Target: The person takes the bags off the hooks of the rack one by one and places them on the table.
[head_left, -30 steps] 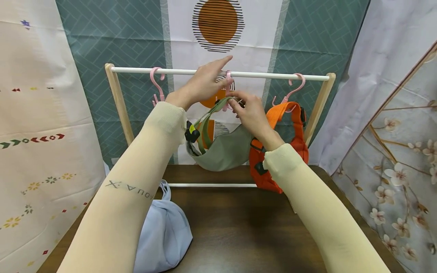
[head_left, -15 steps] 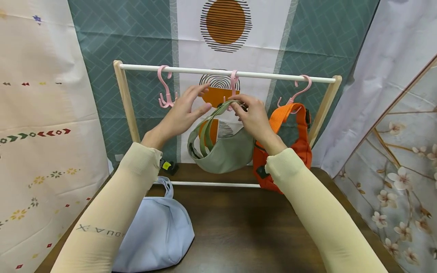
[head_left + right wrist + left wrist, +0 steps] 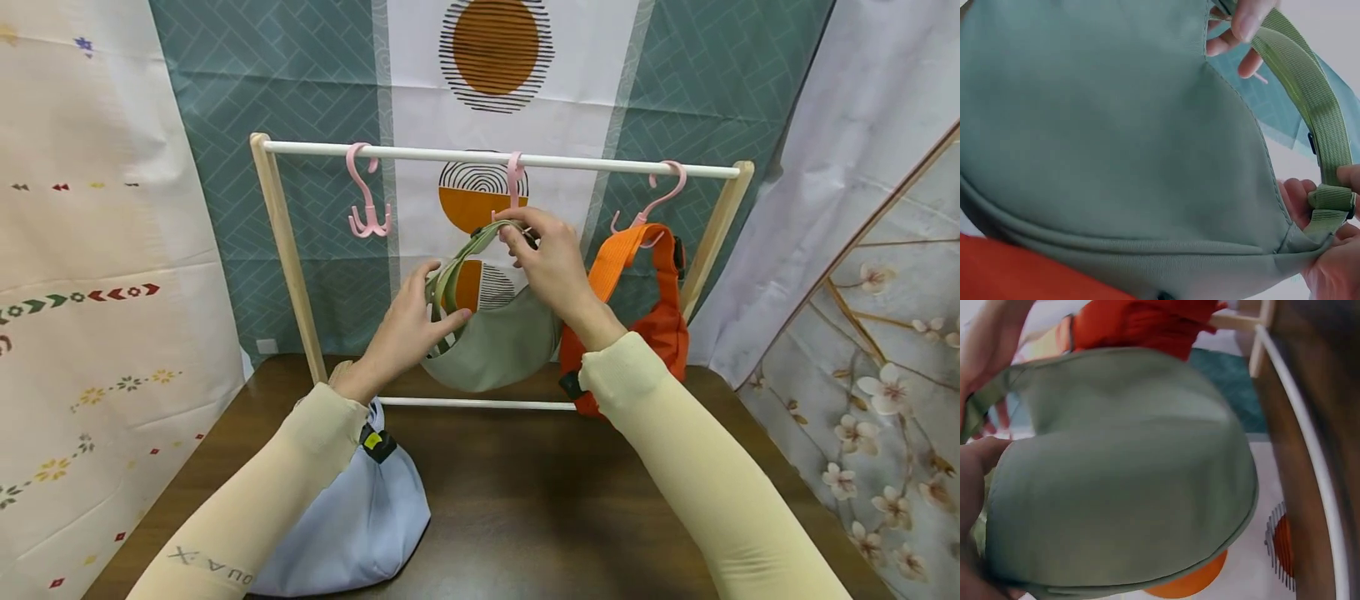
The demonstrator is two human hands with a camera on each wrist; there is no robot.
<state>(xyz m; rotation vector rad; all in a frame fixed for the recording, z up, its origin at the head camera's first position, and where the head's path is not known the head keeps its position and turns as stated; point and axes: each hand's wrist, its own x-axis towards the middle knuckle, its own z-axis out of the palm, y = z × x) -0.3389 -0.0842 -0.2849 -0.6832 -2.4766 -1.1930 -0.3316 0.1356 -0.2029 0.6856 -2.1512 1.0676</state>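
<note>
Since its upper right end is held up, the green bag (image 3: 498,350) hangs as a slanting crescent just below the middle pink hook (image 3: 514,179) on the white rail (image 3: 442,155), and above the table (image 3: 510,492). Its rounded bottom faces down, its hollow side faces up, and its long axis runs across the rack, lower on the left and rising to the right. The straps (image 3: 1316,106) arch up from the left end toward the right hand (image 3: 550,258), whose thumb and fingers pinch them close under the hook. At the left end, the left hand (image 3: 408,321) has its thumb wide of its fingers, with straps between; how firmly it presses, I cannot tell.

Half a second earlier the left hand is higher and apart from the straps; now it is down beside them, covering part of the left end. The right hand keeps its pinch. The dark clip (image 3: 377,443) with a yellow patch at the left wrist now lies in front of the pale blue bag (image 3: 367,525). An orange bag (image 3: 656,346) hangs on the right as before.

Dark lettering runs along the left sleeve (image 3: 270,483): an X is clear, while the other letters are partly out of sight.
</note>
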